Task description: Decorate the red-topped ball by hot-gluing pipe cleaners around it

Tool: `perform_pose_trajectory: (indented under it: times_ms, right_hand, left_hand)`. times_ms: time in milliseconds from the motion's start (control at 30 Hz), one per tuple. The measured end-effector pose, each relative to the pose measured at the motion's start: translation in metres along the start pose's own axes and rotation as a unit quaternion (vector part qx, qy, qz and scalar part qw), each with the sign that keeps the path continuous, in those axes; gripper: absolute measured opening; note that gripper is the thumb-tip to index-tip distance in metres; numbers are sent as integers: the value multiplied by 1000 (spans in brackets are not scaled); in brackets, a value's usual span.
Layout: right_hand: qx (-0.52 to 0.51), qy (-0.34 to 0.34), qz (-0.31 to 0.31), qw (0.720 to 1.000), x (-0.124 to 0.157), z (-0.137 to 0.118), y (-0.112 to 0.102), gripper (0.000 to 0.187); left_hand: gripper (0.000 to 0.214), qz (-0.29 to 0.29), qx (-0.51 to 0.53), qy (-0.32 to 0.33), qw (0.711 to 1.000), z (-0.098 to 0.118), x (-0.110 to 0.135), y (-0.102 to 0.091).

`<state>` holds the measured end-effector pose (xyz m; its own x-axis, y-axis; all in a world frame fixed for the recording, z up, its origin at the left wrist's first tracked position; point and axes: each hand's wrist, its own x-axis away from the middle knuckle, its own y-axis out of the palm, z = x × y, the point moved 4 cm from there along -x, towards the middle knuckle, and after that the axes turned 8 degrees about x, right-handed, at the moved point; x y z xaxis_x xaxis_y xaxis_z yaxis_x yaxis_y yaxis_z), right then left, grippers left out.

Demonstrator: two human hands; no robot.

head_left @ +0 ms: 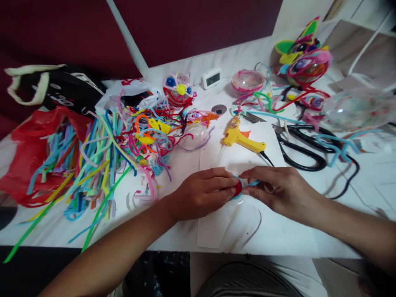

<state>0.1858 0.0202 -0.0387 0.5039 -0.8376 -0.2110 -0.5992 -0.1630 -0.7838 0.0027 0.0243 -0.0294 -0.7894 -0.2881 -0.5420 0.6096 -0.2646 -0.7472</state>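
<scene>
Near the front of the table, my left hand (pixel 206 192) is closed on a small red round piece (pixel 237 188) with light blue around it. Part of a clear plastic piece (pixel 239 201) shows beneath the fingers, and its full shape is hidden. From the right, my right hand (pixel 283 190) pinches a light blue pipe cleaner (pixel 254 182) whose other part runs around the red piece. Just beyond both hands, a yellow hot glue gun (pixel 244 139) lies on a white sheet (pixel 213 231), apart from the fingers.
Black-handled scissors (pixel 305 154) and the glue gun's cord lie to the right. Loose pipe cleaners (pixel 102 148) spill from a red plastic bag (pixel 23 161) at left. Decorated clear balls (pixel 177 88), a small digital clock (pixel 212 78) and a clear plastic bottle (pixel 359 109) stand farther back.
</scene>
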Motion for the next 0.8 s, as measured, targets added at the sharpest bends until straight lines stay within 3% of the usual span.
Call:
perform_pose_trajectory:
  times_ms: [200,367,467,600,800]
  right_hand:
    - [4,21,-18,1000,1,3,1,20]
    - [12,17,-3,1000,1,3,1,23]
    - [15,23,-6,1000,2,4,2,23]
    - [15,16,-3,1000,1,4,3,26]
    - [-11,1,-35,999,-4,4,-1,19]
  left_hand:
    - [29,54,100,-101,988,0,3,-1]
    - [40,58,48,-151,986,0,0,-5]
    - [49,36,5,-160,986,-1,-6,-3]
    - [42,8,-42,-149,988,-3,-11,0]
    - [29,31,-35,-127,991,-3,-9,0]
